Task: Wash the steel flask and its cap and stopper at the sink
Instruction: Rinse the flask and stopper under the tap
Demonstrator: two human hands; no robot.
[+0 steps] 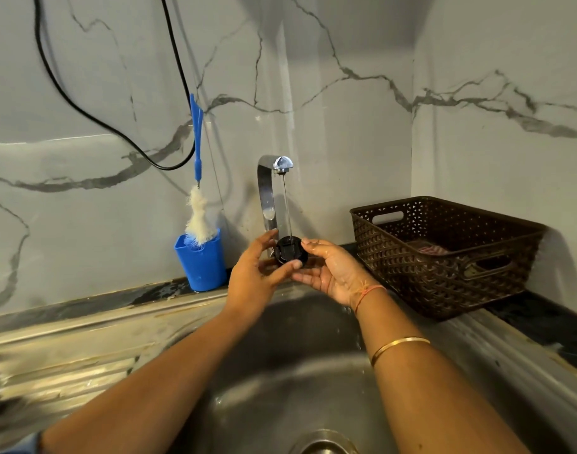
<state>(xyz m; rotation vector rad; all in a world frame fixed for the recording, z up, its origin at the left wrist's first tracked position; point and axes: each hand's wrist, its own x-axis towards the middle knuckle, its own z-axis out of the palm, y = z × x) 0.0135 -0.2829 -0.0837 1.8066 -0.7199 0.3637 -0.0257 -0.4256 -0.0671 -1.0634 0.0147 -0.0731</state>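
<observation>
A round black stopper [289, 249] is held under the thin stream of water from the steel tap [270, 188], above the back of the steel sink [280, 365]. My left hand [252, 273] grips it from the left with thumb and fingers. My right hand [329, 270] holds its right edge, palm up and wet. The flask and its cap are not in view.
A blue cup [202, 262] with a blue-handled bottle brush [197, 204] stands on the ledge left of the tap. A brown woven basket [444, 257] holding a cloth sits on the counter at right. A black cable [84, 106] hangs on the marble wall. The drain [323, 444] lies near the bottom.
</observation>
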